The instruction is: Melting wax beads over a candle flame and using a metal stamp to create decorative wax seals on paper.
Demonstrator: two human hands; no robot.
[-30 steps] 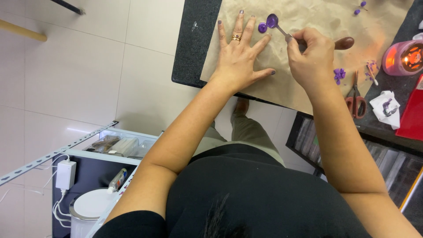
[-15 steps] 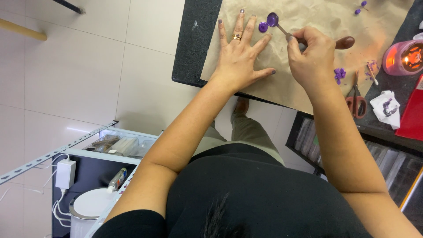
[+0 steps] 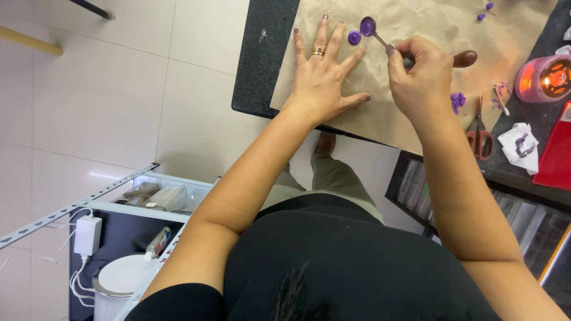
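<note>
My right hand (image 3: 421,76) grips a small metal spoon (image 3: 372,31) with a dark wooden handle; its bowl holds purple wax. Just left of the spoon's bowl a round purple wax blob (image 3: 354,37) lies on the crumpled brown paper (image 3: 416,24). My left hand (image 3: 322,77) lies flat on that paper, fingers spread, a ring on one finger, the index fingertip close to the blob. The paper covers a dark stone counter (image 3: 262,53).
A lit candle in a pink holder (image 3: 544,78) stands at the right. Near it lie scissors (image 3: 479,132), purple wax bits (image 3: 457,101), a crumpled white tissue (image 3: 518,144) and a red object (image 3: 556,157). Below left are a shelf with boxes (image 3: 157,196) and a white lidded bin (image 3: 119,279).
</note>
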